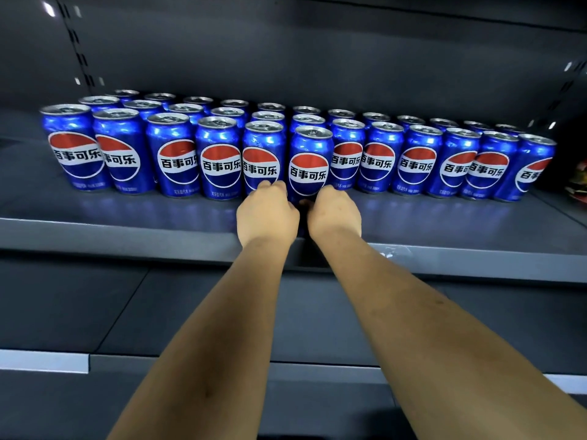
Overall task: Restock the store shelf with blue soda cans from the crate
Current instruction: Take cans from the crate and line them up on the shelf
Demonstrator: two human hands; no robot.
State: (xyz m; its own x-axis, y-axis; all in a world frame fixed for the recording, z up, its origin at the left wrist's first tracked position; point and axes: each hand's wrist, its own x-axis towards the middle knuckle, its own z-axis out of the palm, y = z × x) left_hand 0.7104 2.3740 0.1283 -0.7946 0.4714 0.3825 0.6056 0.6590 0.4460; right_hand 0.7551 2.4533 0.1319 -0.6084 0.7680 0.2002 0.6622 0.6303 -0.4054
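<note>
We have both hands, left hand [268, 214] and right hand [333, 212], curled round the base of one can [309, 163], fingers [270, 185] wrapping its sides, likely to nudge it square into the shelf [127, 230] front row.

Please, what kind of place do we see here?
Most likely a shop aisle: dark metal shelves with slotted uprights, and rows of identical blue soda cans faced forward, which both hands are arranging.
</note>
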